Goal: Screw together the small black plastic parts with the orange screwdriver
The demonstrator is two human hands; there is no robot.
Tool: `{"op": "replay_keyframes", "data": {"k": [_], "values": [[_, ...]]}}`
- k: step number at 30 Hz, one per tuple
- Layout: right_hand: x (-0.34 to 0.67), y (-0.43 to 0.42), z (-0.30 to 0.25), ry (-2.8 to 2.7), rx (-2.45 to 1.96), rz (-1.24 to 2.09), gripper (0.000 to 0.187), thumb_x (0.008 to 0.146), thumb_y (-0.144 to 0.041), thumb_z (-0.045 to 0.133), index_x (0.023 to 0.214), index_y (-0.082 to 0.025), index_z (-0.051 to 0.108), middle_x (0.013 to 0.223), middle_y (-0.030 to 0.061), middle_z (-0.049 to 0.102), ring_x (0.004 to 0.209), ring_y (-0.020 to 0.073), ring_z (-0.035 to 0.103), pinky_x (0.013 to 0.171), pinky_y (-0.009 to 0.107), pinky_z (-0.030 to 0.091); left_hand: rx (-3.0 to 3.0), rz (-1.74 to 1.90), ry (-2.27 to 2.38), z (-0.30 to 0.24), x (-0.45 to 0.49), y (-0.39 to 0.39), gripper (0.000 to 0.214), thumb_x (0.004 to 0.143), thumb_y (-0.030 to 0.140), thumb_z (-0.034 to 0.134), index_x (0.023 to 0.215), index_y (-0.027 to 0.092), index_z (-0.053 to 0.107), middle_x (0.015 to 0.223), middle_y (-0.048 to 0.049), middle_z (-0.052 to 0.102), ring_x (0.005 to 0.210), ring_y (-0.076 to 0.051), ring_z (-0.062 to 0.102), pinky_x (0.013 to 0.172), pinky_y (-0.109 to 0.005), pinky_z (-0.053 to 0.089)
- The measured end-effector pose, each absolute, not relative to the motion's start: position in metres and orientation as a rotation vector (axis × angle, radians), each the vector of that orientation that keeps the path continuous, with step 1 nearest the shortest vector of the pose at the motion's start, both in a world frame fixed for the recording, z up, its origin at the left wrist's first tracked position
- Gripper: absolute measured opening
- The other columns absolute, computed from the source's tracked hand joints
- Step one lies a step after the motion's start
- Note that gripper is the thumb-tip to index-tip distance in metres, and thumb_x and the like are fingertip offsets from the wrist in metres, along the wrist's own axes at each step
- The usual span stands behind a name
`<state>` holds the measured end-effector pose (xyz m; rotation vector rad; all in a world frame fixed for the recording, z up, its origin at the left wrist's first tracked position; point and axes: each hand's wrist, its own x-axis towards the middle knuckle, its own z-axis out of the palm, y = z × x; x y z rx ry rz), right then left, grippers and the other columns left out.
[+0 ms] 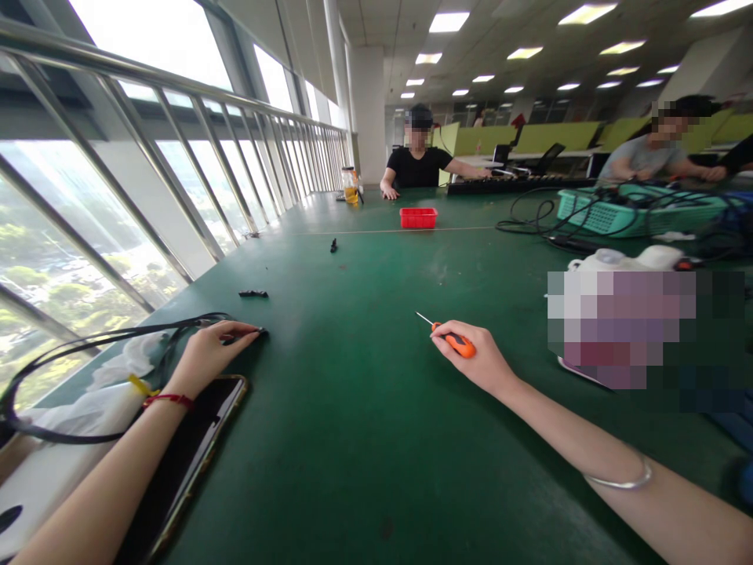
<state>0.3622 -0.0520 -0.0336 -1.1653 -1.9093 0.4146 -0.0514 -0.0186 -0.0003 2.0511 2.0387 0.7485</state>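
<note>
My right hand [474,357] grips a screwdriver [462,344] with an orange and black handle, its thin metal shaft pointing away to the left above the green table [329,439]. On the left, my left hand [210,349] pinches a small black piece [262,333] between thumb and fingertips at the table surface. Just beyond it lies a short black strip-like part [252,294]. A smaller black part [333,245] sits farther back. Under my left wrist is a dark phone [203,439].
Black cable [76,341] loops and a white plastic bag [126,361] lie at the left. A red tray [418,218] stands far back, a teal basket [641,212] with cables at right. Two people [419,161] sit beyond. A metal railing [176,86] borders the left.
</note>
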Motion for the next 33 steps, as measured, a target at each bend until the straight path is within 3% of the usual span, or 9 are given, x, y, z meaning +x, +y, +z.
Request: {"op": "replay_keyframes", "data": {"k": [12, 16, 26, 33], "values": [[0.3621, -0.0522, -0.0338, -1.924, -1.176, 0.404, 0.010, 0.080, -0.026, 0.053, 0.080, -0.021, 0.062, 0.083, 0.0018, 0.067, 0.074, 0.0156, 0.061, 0.069, 0.027, 0.045, 2.052, 0.780, 2.062, -0.0025, -0.0512, -0.0182, 0.052, 0.062, 0.059, 0.053, 0.088, 0.016, 0.067, 0.087, -0.0069, 0.071, 0.082, -0.022, 0.063, 0.081, -0.031, 0.047], [0.3620, -0.0525, -0.0334, -1.929, -1.176, 0.402, 0.010, 0.080, -0.026, 0.053, 0.081, -0.021, 0.062, 0.083, 0.0022, 0.067, 0.074, 0.0159, 0.061, 0.069, 0.028, 0.046, 2.080, 0.788, 2.057, -0.0023, -0.0501, -0.0191, 0.048, 0.069, 0.054, 0.051, 0.095, 0.016, 0.065, 0.090, -0.0061, 0.070, 0.082, -0.020, 0.061, 0.079, -0.029, 0.047], [0.3618, -0.0533, -0.0327, -1.942, -1.162, 0.384, 0.010, 0.080, -0.024, 0.053, 0.082, -0.022, 0.062, 0.084, 0.0026, 0.067, 0.075, 0.0166, 0.062, 0.070, 0.029, 0.047, 2.239, 0.677, 2.111, -0.0046, -0.0508, -0.0189, 0.037, 0.076, 0.048, 0.049, 0.089, 0.020, 0.069, 0.094, -0.0032, 0.069, 0.082, -0.019, 0.060, 0.079, -0.027, 0.043], [0.3618, -0.0529, -0.0339, -1.947, -1.177, 0.386, 0.011, 0.081, -0.027, 0.053, 0.082, -0.021, 0.063, 0.084, 0.0025, 0.067, 0.075, 0.0164, 0.062, 0.071, 0.029, 0.047, 1.998, 0.718, 1.985, -0.0053, -0.0513, -0.0124, 0.046, 0.069, 0.054, 0.055, 0.088, 0.015, 0.068, 0.093, -0.0072, 0.071, 0.087, -0.022, 0.061, 0.084, -0.029, 0.043]]}}
